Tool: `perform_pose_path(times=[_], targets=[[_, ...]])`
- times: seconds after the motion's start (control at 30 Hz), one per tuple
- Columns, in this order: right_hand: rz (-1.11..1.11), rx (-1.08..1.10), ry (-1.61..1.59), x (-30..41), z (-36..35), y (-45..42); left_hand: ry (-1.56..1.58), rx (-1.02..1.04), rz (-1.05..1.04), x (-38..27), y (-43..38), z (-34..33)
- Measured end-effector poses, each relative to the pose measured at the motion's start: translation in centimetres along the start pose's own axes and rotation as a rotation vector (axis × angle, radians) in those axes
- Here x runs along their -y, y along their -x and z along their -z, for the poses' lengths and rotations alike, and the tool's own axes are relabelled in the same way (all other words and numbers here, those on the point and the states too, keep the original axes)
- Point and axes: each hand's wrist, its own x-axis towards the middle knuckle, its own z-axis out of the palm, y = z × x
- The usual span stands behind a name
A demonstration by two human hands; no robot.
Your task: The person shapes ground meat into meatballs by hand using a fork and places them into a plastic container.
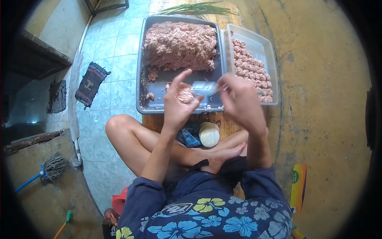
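My left hand [180, 106] holds a small lump of ground meat mixture [185, 95] between palm and curled fingers, above the front of a grey plastic tray [139, 89]. My right hand [243, 101], blurred, grips a small clear plastic piece [204, 87] whose far end reaches close to the lump. A large mass of the meat mixture [180, 44] fills the tray's far part, and small scraps lie near its front. On the right, rows of shaped meat portions [252, 70] sit in a translucent plastic container [264, 44], partly behind my right hand.
Green stalks [197, 8] lie beyond the tray on the wooden surface [229, 18]. Between my crossed legs and the tray are a stack of white round wrappers or sheets [209, 135] and a blue plastic bag [191, 138]. A rag mat [92, 83] and a mop [53, 167] are at the left.
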Motion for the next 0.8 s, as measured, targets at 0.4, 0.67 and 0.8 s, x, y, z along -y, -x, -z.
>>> perform_pose_path(times=[0.4,0.67,0.8], targets=[[0.000,0.303,0.461,-2.5,-5.9,2.5,0.597,0.311,0.053,-0.9,-0.4,8.3],[0.005,0.278,0.173,2.3,-9.3,0.5,0.098,0.117,-0.028,-2.3,-0.1,10.2],[-0.033,0.159,-0.095,3.1,-7.2,-0.5,0.493,0.130,-0.070,-1.0,0.7,13.2]])
